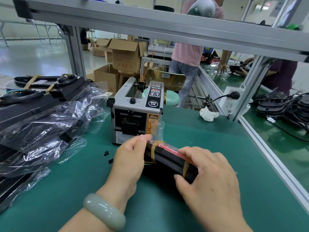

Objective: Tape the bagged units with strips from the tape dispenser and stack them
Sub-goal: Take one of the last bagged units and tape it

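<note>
The bagged unit (168,162), black in a clear sleeve, is held on edge just above the green bench mat (209,139), directly in front of the tape dispenser (137,111) and near its outlet. Two tan tape strips cross its upper edge: the left strip (153,152) near your left hand, the right strip (185,169) beside your right thumb. A red label (168,149) shows through the sleeve along the top edge.

Your left hand (128,158) is curled round the unit's left end, and its fingertips hold the loose clear flap that stands up against the dispenser's front. Your right hand (210,178) grips the right end, fingers bent over the top edge and thumb on the near face. A pale green bangle (103,211) sits on your left wrist.

Two small black fragments (107,154) lie on the mat just left of your left hand. A pile of bagged black units (41,118) fills the left of the bench, loosely overlapped; the farthest ones (41,82) carry tan strips. A crumpled white wad (208,114) lies right of the dispenser, near a wall socket (231,99) with a black plug. Beyond the aluminium frame are open cardboard boxes (127,54) and a person in a pink shirt (189,54).
</note>
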`<state>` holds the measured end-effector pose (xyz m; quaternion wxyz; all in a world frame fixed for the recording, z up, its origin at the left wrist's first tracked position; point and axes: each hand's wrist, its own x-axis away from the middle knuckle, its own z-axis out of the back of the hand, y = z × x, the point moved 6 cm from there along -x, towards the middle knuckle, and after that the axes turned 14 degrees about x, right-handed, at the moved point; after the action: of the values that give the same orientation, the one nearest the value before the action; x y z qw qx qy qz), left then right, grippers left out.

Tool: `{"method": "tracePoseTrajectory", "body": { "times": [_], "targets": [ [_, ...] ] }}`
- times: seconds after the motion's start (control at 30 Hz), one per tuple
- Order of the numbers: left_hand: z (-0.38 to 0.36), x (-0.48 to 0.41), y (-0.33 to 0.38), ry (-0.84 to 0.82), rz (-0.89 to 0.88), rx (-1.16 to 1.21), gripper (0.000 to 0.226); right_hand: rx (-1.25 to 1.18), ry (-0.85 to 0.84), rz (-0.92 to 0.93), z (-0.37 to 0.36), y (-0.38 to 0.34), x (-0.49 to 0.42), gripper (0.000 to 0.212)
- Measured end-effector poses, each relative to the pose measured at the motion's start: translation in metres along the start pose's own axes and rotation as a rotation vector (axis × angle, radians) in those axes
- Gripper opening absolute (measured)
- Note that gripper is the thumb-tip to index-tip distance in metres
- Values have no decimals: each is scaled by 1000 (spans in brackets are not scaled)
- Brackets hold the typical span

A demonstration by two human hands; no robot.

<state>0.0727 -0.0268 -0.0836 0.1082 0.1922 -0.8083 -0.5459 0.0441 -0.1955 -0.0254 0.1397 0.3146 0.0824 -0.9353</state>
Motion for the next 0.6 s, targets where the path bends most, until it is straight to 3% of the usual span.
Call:
{"method": "tracePoseTrajectory", "body": {
  "times": [0.07,0.17,0.37,0.47,0.6],
  "targets": [
    [-1,1,-3,-66,26,-49,8,-7,4,-4,0,1,-1,56],
    [-3,1,-9,-139,57,-151,31,-8,0,0,-1,3,-1,56],
    [-5,-5,-3,-127,33,-151,22,-103,-37,104,-3,10,-7,55],
    [-8,-8,-4,-143,53,-163,21,-206,-190,155,-7,29,-11,76],
    [-8,-9,-7,-160,129,-68,14,-353,-469,70,-19,53,-6,76]
  ]
}}
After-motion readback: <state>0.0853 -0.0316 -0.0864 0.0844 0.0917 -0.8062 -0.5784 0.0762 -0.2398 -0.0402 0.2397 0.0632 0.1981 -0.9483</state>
